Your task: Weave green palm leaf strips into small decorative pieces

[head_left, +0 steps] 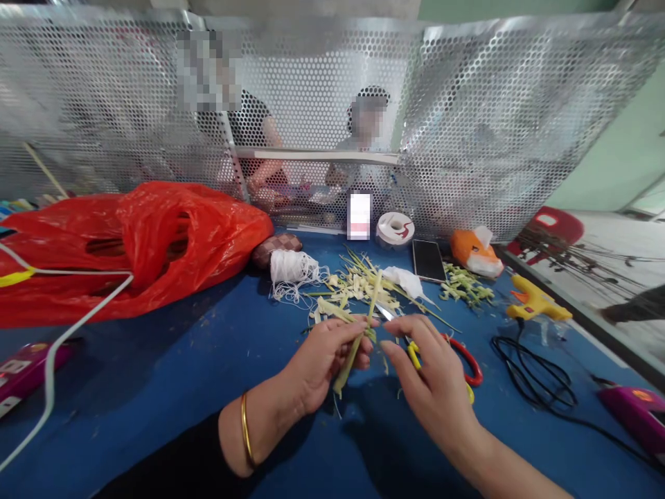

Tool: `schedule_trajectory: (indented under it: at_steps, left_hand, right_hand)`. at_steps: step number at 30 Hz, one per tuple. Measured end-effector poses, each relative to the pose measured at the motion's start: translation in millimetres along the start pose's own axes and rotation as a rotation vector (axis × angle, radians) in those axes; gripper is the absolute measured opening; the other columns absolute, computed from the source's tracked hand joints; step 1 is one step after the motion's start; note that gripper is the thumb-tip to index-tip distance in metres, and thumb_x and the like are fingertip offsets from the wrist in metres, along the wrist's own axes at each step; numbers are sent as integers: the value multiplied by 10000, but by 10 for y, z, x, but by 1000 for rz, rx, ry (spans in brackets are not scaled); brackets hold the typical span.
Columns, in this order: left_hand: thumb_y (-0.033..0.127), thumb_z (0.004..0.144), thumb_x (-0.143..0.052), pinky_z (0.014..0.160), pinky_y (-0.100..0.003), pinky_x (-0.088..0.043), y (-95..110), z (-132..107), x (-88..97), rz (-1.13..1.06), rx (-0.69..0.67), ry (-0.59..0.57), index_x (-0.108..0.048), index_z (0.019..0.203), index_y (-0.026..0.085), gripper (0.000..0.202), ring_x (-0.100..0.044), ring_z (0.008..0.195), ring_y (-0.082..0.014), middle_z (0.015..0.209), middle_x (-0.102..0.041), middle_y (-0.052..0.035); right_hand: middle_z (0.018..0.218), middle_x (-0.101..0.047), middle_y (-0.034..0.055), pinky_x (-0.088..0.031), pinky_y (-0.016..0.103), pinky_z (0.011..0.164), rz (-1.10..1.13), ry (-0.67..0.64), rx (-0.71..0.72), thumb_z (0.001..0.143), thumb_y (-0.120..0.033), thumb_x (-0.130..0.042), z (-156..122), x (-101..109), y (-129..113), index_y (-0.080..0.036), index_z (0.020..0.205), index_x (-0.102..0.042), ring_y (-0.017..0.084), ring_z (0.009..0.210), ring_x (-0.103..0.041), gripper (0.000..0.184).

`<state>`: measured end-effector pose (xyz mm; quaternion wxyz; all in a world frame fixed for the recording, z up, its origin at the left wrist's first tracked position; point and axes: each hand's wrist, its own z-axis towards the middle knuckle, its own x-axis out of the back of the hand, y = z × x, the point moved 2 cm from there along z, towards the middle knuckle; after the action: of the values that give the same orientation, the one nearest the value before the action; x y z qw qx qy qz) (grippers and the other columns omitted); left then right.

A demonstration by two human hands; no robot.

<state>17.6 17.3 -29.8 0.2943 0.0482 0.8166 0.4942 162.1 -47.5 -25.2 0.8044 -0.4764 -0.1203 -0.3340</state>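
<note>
My left hand (332, 353), with a gold bangle on its wrist, is closed on pale green leaf strips (352, 362). The strips cross and fold over each other between thumb and fingers, and their ends stick out above and below the hand. My right hand (429, 364) is just to the right, its thumb and curved fingers apart with nothing visible between them. Behind and below it is a pair of scissors (472, 364) with red and yellow handles, blades pointing up and left; the hand hides part of them. Beyond both hands lies a pile of leaf scraps (364, 284).
On the blue table (176, 395) are a white string spool (294, 267), a tape roll (395, 227), a dark phone (429, 260), a tissue pack (472, 251), a yellow glue gun (540, 301) with black cord, and a red plastic bag (218, 229). People sit behind a perforated metal screen (322, 62).
</note>
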Motion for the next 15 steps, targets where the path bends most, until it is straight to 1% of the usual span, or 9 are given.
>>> schedule_trajectory:
  at_steps: [1, 2, 4, 5, 7, 9, 11, 15]
  left_hand:
    - [338, 702, -751, 560, -205, -434, -12, -1, -2, 17, -9, 12, -719, 914, 117, 308, -507, 506, -67, 620, -594, 19]
    - [336, 697, -759, 516, -188, -396, -25, 0, -2, 35, -25, 26, -713, 909, 116, 309, -470, 479, -54, 596, -570, 32]
    - [319, 708, -752, 458, -170, -318, -49, 9, 3, 69, -50, 39, -703, 922, 118, 298, -413, 442, -38, 558, -536, 50]
    - [317, 724, -736, 446, -168, -293, -56, 13, 5, 86, -56, 34, -698, 933, 120, 290, -399, 431, -34, 550, -530, 53]
    - [328, 749, -707, 431, -174, -260, -58, 17, 5, 121, -59, 23, -691, 938, 125, 278, -396, 424, -34, 557, -535, 51]
    - [356, 741, -710, 422, -183, -234, -47, 14, 1, 149, -54, 23, -684, 924, 129, 293, -399, 429, -39, 582, -556, 41]
    - [383, 701, -745, 423, -190, -210, -36, 9, -7, 167, -54, 30, -675, 894, 130, 325, -381, 432, -41, 580, -560, 40]
    - [371, 652, -779, 446, -201, -209, -36, 15, -20, 187, -82, 35, -666, 837, 125, 328, -340, 431, -38, 539, -538, 51]
  right_hand:
    - [847, -643, 51, -429, 292, 727, 43, -54, -63, 913, -322, -546, 26, -27, 24, -197, 885, -618, 197, 806, -584, 147]
    - [814, -642, 44, -431, 287, 699, 103, -134, -136, 917, -358, -532, 41, -69, 48, -195, 858, -626, 193, 774, -579, 197]
    - [694, -611, 17, -408, 263, 603, 243, -291, -279, 925, -421, -498, 39, -163, 82, -191, 749, -615, 163, 655, -537, 313]
    - [654, -592, 9, -392, 255, 575, 303, -334, -333, 924, -445, -489, 27, -199, 91, -189, 705, -600, 153, 621, -515, 354]
    - [654, -587, 9, -392, 250, 588, 376, -337, -377, 924, -465, -481, -1, -229, 95, -187, 673, -576, 149, 631, -511, 386]
    - [683, -588, 11, -402, 252, 633, 369, -303, -347, 939, -446, -466, -24, -216, 90, -190, 684, -557, 153, 671, -521, 373]
    - [680, -567, 4, -389, 252, 629, 284, -291, -278, 961, -409, -439, -41, -188, 80, -195, 712, -544, 150, 662, -507, 345]
    - [633, -506, -14, -338, 256, 588, 71, -308, -79, 982, -298, -406, -66, -153, 28, -205, 696, -486, 136, 600, -464, 311]
